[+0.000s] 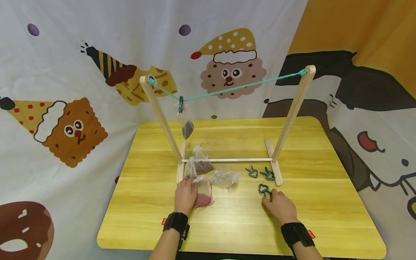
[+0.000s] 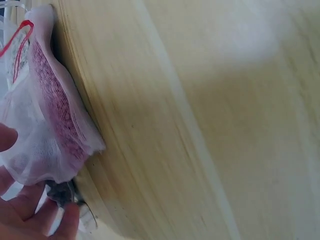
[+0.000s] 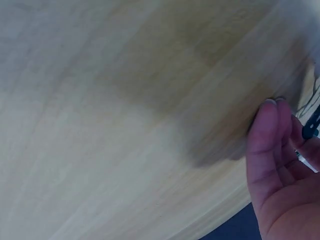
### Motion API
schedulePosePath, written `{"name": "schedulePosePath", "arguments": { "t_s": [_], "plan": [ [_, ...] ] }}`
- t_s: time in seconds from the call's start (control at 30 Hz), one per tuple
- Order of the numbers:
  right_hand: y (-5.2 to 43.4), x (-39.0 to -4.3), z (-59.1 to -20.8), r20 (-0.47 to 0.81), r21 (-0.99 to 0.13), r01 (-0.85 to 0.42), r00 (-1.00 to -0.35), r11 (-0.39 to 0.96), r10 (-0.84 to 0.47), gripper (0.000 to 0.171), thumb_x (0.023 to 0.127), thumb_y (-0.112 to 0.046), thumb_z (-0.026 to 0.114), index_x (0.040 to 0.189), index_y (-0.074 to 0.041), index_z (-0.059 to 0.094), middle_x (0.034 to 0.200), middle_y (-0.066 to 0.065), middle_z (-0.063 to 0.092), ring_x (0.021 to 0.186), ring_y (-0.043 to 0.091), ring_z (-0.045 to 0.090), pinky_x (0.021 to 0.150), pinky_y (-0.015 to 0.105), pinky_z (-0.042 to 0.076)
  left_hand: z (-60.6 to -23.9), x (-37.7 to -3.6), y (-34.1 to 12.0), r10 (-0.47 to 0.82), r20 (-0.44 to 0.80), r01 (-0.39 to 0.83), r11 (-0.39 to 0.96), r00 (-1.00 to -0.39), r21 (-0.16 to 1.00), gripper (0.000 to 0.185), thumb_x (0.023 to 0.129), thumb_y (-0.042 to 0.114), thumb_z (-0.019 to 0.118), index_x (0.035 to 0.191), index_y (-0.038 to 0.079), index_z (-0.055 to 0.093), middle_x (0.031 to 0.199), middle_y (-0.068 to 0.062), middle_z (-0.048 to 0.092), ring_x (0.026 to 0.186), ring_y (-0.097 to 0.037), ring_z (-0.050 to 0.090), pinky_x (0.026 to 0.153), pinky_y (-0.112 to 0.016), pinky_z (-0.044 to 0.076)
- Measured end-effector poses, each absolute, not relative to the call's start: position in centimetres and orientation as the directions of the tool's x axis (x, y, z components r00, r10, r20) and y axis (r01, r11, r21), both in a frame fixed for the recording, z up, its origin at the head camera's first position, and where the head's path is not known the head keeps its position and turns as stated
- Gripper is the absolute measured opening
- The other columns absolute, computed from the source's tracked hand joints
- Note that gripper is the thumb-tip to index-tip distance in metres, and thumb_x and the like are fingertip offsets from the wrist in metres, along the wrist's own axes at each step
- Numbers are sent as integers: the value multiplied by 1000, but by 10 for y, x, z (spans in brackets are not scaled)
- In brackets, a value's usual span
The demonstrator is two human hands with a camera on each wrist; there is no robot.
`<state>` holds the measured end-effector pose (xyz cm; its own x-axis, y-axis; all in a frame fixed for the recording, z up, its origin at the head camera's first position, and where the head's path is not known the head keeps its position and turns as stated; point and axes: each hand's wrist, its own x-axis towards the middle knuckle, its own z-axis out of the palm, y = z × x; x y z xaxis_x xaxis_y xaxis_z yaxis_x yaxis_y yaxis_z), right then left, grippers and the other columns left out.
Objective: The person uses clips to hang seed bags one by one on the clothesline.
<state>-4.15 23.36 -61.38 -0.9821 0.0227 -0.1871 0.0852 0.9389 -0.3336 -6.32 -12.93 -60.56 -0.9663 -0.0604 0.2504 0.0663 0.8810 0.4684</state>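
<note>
My left hand [image 1: 185,196] is at a white mesh bag [image 1: 202,189] with pink contents and a red drawstring. Its thumb is beside that bag, and its spread fingers [image 2: 37,205] touch or nearly touch a bag with dark contents [image 2: 61,192] beyond it. Whether they grip either is unclear. My right hand [image 1: 281,207] pinches a dark green clip [image 1: 264,189] between thumb and fingers, low over the table; the right wrist view shows only part of the clip [image 3: 311,125]. Two similar clips, one [image 1: 252,172] and another [image 1: 268,174], lie farther back.
A wooden frame [image 1: 294,112] stands on the yellow table [image 1: 237,224], with a sagging green string [image 1: 234,88]. A clip [image 1: 181,104] on the string holds a hanging dark-filled bag [image 1: 187,129]. Other bags, one dark-filled [image 1: 203,166] and one pale-filled [image 1: 221,176], lie near the white crossbar [image 1: 240,159].
</note>
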Motion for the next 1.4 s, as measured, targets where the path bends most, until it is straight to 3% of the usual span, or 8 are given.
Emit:
{"name": "schedulePosePath", "arguments": {
  "t_s": [0.13, 0.33, 0.67, 0.93, 1.17, 1.4],
  "plan": [
    [235, -40, -611, -147, -374, 78, -989, 924, 24, 56, 83, -46, 54, 111, 3, 54, 91, 18, 60, 71, 31, 58, 57, 46, 45, -604, -64, -126, -55, 295, 78, 903, -954, 422, 22, 79, 21, 66, 98, 10, 65, 91, -12, 59, 93, -33, 54, 71, -48, 46],
    [235, -44, -597, -60, -491, 63, -997, 869, 38, 43, 82, -42, 58, 93, 0, 56, 70, 4, 54, 57, 18, 49, 49, 33, 40, -590, -68, -131, -34, 307, 101, 906, -951, 412, 15, 80, 23, 67, 92, 14, 68, 84, -7, 61, 78, -30, 58, 61, -47, 47],
    [236, -62, -542, 164, -557, -72, -986, 827, 25, 49, 83, -46, 57, 107, -4, 56, 85, 5, 62, 70, 20, 60, 59, 38, 47, -546, -86, -139, 38, 442, 289, 806, -896, 517, 15, 81, 20, 66, 93, 10, 65, 92, -4, 59, 86, -23, 53, 72, -37, 45],
    [228, -67, -517, 161, -604, -83, -987, 793, 19, 57, 82, -54, 53, 113, -6, 55, 90, 4, 62, 74, 21, 61, 60, 36, 50, -498, -94, -135, 43, 525, 336, 813, -850, 476, 13, 78, 17, 69, 88, 9, 65, 104, -4, 54, 99, -24, 46, 81, -37, 40],
    [220, -68, -520, 120, -618, -62, -993, 784, 16, 56, 81, -57, 51, 108, -9, 56, 89, 3, 61, 74, 18, 59, 62, 36, 48, -457, -100, -137, -16, 601, 304, 851, -799, 428, 10, 76, 22, 71, 81, 16, 65, 132, -7, 37, 123, -28, 24, 97, -46, 25],
    [214, -64, -525, 84, -625, -38, -996, 780, 19, 59, 80, -59, 51, 108, -7, 56, 92, 5, 62, 74, 18, 59, 64, 37, 48, -410, -112, -143, 52, 709, 375, 875, -703, 307, 9, 77, 22, 70, 78, 14, 67, 134, -11, 34, 127, -32, 18, 101, -49, 15]
  ]
}}
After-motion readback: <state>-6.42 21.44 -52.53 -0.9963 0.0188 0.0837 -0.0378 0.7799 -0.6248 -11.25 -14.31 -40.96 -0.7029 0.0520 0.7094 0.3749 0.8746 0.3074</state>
